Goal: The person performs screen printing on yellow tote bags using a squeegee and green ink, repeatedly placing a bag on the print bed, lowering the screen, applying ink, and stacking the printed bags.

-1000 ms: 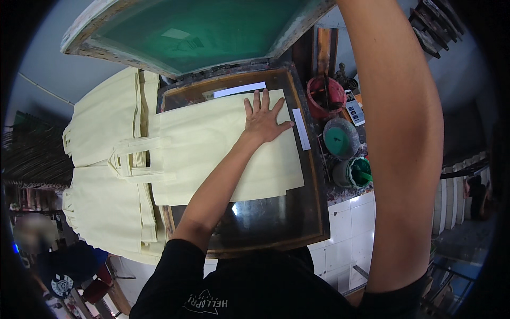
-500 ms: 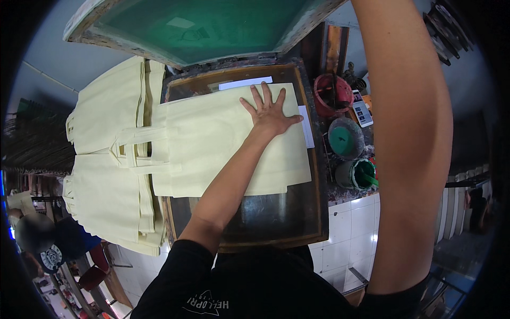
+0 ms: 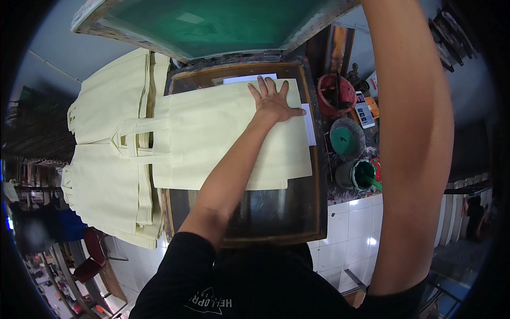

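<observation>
Cream bag: lies flat at the centre of the frame, on a dark board with a brown border. Components, left to right:

Lower left of the frame: dark red chair. Left of the frame: upper fabric stack and lower fabric stack, both cream, adjoining one another. The bag's handles extend leftward over the inner edges of these stacks.

Upper centre: screen with green mesh in a pale, stained frame, tilted above the board and cut off by the upper edge of the frame. Below it, upper paper strip, white, runs along the bag's upper edge.

Right of centre: left hand, palm down, fingers spread, resting on the bag's upper right area. Its thumb tip reaches the edge of the right paper strip, which is also white and lies beside the bag.

Right of the board: red bucket, grey bowl containing green paint, paint can with a green stick, and phone. Far right: right arm, extended to the upper edge. The right hand is out of frame; its state cannot be told.
</observation>
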Demonstrator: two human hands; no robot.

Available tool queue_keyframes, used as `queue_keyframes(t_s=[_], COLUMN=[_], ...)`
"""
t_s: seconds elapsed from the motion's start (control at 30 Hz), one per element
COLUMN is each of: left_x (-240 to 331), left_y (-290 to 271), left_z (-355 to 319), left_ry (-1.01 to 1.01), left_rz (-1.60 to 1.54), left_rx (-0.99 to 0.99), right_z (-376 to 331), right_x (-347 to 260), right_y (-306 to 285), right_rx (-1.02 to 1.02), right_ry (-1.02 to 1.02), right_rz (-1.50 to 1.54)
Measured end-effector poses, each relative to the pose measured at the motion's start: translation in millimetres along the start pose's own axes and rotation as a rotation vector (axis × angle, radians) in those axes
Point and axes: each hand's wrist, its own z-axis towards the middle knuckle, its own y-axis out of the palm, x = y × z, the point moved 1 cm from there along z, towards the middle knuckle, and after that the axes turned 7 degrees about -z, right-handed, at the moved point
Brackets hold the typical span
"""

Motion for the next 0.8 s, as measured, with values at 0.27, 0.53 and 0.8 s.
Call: queue_keyframes(t_s=[0.27, 0.53, 0.8], left_x=[-55, -126, -145], left_y=[-90, 52, 101], left_z=[-154, -307, -306], left_ry=[0.641, 0.007, -0.125], left_rz=[-1.419, -1.762, -1.742], left_rx=[0.324, 0.069, -0.006], right_z=[-124, -291, -309], right_x=[-97, -223, -233], right_y=[-35, 15, 51], right_rx=[-0.175, -0.171, -0.325], right_ry=[0.497, 0.306, 0.251], right_rz=[0.228, 0.374, 0.393])
